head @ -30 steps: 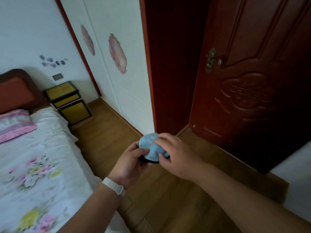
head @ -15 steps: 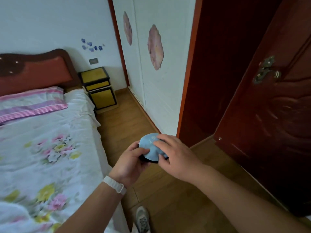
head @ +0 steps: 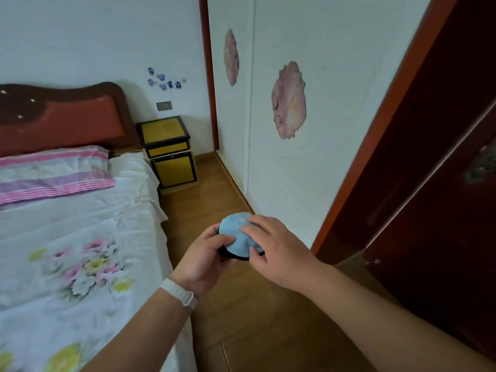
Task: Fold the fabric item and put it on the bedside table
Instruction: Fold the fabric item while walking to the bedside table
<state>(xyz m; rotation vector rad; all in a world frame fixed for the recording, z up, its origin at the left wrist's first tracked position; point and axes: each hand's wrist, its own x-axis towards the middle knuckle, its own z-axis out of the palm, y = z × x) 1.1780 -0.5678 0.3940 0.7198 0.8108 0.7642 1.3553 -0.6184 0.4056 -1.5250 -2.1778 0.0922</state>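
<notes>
A small light-blue fabric item with a black underside is folded into a rounded bundle and held in front of me above the wooden floor. My left hand grips it from the left with the thumb on top. My right hand covers its right side, fingers pressed on the blue cloth. The yellow bedside table with black edges stands far ahead beside the bed's headboard, well away from both hands.
A bed with a white floral cover and a pink striped pillow fills the left. White wardrobe doors line the right of a narrow wooden floor strip. A dark red door stands at the far right.
My view has swung left toward the bed and the bedside table, which sits more central now. Both hands keep the same hold on the blue bundle.
</notes>
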